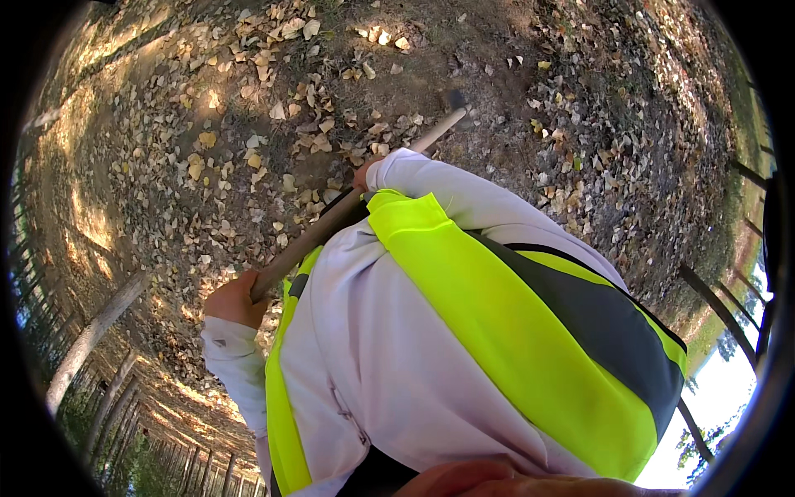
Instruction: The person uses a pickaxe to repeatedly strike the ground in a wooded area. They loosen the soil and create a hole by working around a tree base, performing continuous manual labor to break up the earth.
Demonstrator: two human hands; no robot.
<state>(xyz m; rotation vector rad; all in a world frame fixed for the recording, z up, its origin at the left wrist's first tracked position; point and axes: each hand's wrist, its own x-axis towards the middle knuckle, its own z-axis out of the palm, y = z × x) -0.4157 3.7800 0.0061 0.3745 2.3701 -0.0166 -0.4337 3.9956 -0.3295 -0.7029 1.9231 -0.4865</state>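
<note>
A long wooden-handled tool [310, 240] slants across my front, from the lower left to the upper right. At its far end a small dark head [456, 99] is blurred, close to the leaf-strewn ground, and its exact kind cannot be made out. My left hand [236, 298] is closed round the near end of the handle. Farther along, my right hand [363, 174] grips the handle, partly hidden by its pale sleeve. My right arm reaches across my body, over the bright yellow and grey vest [489, 323].
Dry fallen leaves [273, 108] lie scattered over bare brown soil [489, 74]. A pale tree trunk [95, 340] stands at the left, with rows of thinner trunks behind it. More dark trunks [719, 306] rise along the right edge. Sunlit patches streak the ground at the left.
</note>
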